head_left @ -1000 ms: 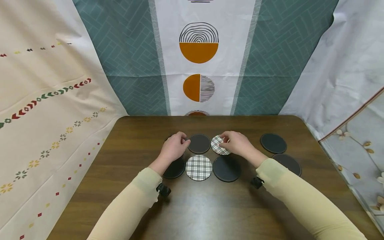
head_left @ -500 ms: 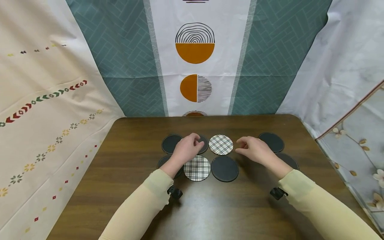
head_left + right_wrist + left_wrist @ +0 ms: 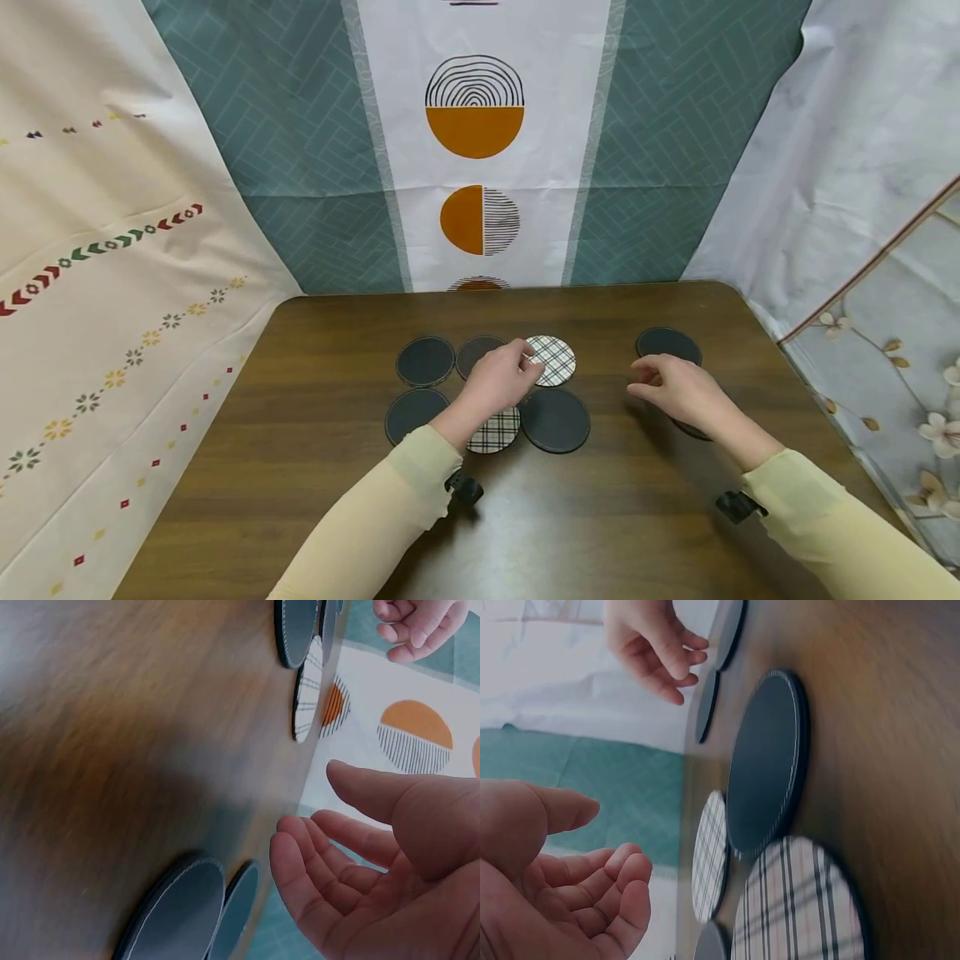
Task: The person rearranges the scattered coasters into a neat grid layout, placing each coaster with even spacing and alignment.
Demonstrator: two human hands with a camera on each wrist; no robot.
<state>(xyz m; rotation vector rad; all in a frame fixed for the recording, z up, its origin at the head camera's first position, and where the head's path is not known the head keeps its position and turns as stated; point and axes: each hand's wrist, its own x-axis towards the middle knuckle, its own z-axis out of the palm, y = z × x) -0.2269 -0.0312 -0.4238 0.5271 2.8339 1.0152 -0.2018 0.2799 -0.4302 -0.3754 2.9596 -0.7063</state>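
Observation:
Round coasters lie flat on the wooden table in two rows. At the back are a dark coaster [image 3: 425, 362], a second dark one partly covered, and a white plaid coaster [image 3: 555, 360]. In front lie another dark coaster [image 3: 414, 413], a plaid coaster [image 3: 799, 907] and a stitched dark coaster [image 3: 769, 765]. My left hand [image 3: 498, 379] hovers over the group, empty, fingers loosely bent, thumb apart. My right hand [image 3: 681, 390], also empty and relaxed, is raised by two dark coasters on the right; the rear one [image 3: 666, 340] shows, the nearer [image 3: 184, 907] is mostly covered in the head view.
The brown wooden table [image 3: 300, 500] reaches back to a teal and white patterned curtain [image 3: 480, 192]. Cream cloth [image 3: 112, 250] hangs at the left and floral white cloth [image 3: 885, 358] at the right. Each wrist wears a small black camera [image 3: 465, 487].
Both hands have shifted right: the left from the left coasters toward the back plaid one, the right from that plaid coaster to the right-hand pair. The coasters stay in place.

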